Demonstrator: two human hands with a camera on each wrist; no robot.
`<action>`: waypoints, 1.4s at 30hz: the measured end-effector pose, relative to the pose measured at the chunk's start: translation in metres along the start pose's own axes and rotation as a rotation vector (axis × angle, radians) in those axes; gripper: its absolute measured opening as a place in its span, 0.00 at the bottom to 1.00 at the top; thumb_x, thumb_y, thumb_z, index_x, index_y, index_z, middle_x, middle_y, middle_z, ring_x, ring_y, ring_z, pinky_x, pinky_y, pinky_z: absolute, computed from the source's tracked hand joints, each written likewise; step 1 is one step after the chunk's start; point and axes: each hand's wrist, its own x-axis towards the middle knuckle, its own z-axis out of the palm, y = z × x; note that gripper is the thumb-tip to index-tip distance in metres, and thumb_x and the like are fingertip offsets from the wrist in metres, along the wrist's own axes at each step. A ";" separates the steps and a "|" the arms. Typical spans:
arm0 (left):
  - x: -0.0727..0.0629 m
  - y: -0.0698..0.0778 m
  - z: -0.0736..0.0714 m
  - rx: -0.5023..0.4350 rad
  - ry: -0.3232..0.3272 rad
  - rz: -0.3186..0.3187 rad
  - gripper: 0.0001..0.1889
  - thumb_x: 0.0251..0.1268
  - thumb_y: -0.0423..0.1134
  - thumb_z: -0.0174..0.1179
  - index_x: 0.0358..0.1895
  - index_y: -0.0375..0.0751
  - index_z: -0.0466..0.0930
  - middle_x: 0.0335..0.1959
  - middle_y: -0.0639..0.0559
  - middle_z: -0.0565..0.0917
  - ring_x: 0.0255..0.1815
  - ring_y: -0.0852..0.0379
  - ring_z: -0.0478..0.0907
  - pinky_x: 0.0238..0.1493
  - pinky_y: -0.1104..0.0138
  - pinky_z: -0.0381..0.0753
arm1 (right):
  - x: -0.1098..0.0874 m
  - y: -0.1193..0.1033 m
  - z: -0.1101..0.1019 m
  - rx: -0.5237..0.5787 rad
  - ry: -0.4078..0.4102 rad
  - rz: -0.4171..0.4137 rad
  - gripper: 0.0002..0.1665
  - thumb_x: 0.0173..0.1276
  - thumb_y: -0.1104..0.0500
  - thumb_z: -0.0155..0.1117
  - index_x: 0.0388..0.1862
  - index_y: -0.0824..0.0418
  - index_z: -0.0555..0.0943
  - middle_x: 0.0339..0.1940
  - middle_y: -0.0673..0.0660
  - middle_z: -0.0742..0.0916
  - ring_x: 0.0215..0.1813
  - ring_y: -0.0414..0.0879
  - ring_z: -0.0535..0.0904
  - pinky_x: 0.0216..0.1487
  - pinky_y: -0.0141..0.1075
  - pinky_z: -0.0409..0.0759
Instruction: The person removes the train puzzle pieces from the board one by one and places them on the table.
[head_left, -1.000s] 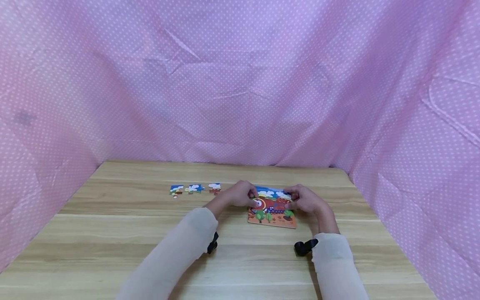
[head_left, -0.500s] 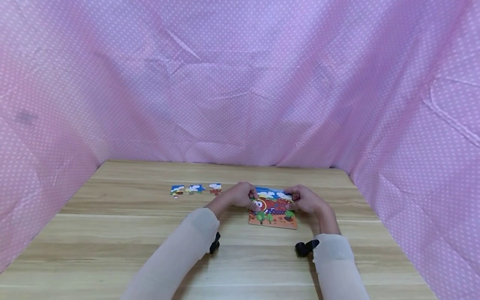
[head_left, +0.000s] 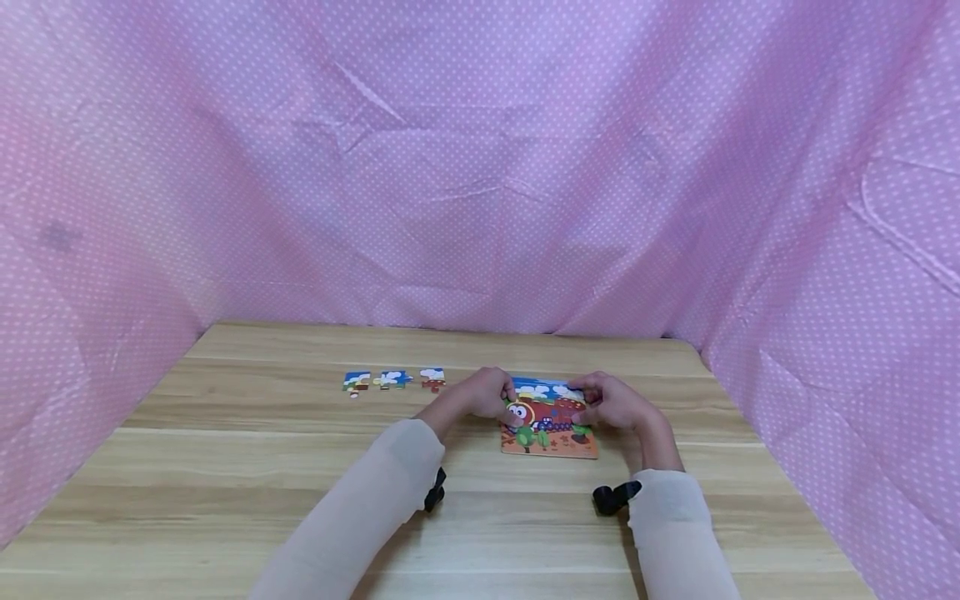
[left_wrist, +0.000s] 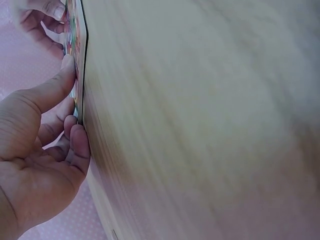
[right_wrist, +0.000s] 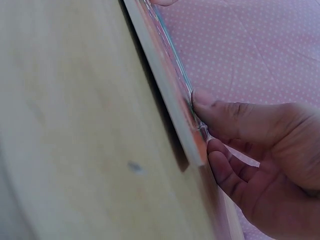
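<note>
Left hand [head_left: 480,396]: gripping the left edge of the puzzle board [head_left: 550,423], thumb laid on the picture side, curled fingers [left_wrist: 79,145] tucked against the edge, as seen from the left wrist. Right hand [head_left: 611,402]: gripping the right edge of the same board, thumb pressed on the picture side near the rim, fingers [right_wrist: 225,170] curled beside and under the corner, as seen from the right wrist. Both hands closed on the board, one at each side, facing each other across it.

Puzzle board: flat on the wooden table [head_left: 225,467], right of centre, just in front of the person. Orange frame, pieces in place showing a red train with a round face, blue sky with white clouds along the far side, green trees along the near side. Thin pale edge visible in the right wrist view [right_wrist: 170,95]; whether any part is raised off the table, cannot tell.

Sleeves [head_left: 360,517]: pale beige, long, covering both forearms to the wrist. Black camera mounts [head_left: 613,497] under each wrist, close to the tabletop.

Loose puzzle pieces [head_left: 392,380]: three, in a row on the table to the left of the board, apart from one another and apart from the left hand; blue, white and red-brown colouring.

Pink dotted cloth [head_left: 480,183]: hung behind the table and down both sides, creased, meeting the table's far edge.
</note>
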 end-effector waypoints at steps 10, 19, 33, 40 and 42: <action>0.002 0.004 0.003 0.001 -0.007 -0.024 0.16 0.60 0.46 0.76 0.42 0.45 0.79 0.39 0.54 0.80 0.42 0.54 0.75 0.47 0.62 0.76 | -0.001 0.002 0.000 -0.006 0.001 0.007 0.34 0.64 0.62 0.77 0.70 0.57 0.78 0.59 0.60 0.77 0.58 0.56 0.69 0.61 0.51 0.70; 0.003 0.008 0.005 0.029 0.016 -0.001 0.16 0.58 0.43 0.77 0.40 0.44 0.78 0.37 0.53 0.80 0.41 0.55 0.76 0.47 0.62 0.77 | -0.001 0.003 0.000 -0.025 -0.002 -0.008 0.35 0.63 0.61 0.77 0.70 0.58 0.78 0.61 0.61 0.76 0.58 0.56 0.69 0.61 0.52 0.69; -0.008 0.007 0.002 -0.022 0.052 0.081 0.14 0.59 0.34 0.76 0.41 0.40 0.79 0.31 0.51 0.78 0.32 0.58 0.73 0.39 0.66 0.76 | 0.001 -0.002 0.002 -0.018 -0.007 -0.006 0.34 0.64 0.64 0.75 0.70 0.59 0.77 0.63 0.61 0.76 0.59 0.56 0.69 0.62 0.51 0.70; -0.011 0.008 -0.001 -0.010 0.042 0.119 0.14 0.61 0.32 0.73 0.45 0.40 0.79 0.33 0.52 0.79 0.34 0.58 0.75 0.39 0.68 0.78 | 0.000 -0.002 0.002 -0.015 -0.001 0.001 0.34 0.64 0.65 0.75 0.70 0.59 0.78 0.63 0.62 0.76 0.58 0.56 0.70 0.62 0.50 0.71; -0.011 0.007 -0.002 -0.014 0.034 0.122 0.13 0.62 0.31 0.72 0.46 0.41 0.79 0.34 0.52 0.80 0.35 0.57 0.76 0.40 0.68 0.79 | 0.000 -0.002 0.002 -0.015 0.001 0.001 0.34 0.64 0.65 0.75 0.70 0.59 0.78 0.62 0.61 0.76 0.57 0.56 0.70 0.61 0.50 0.71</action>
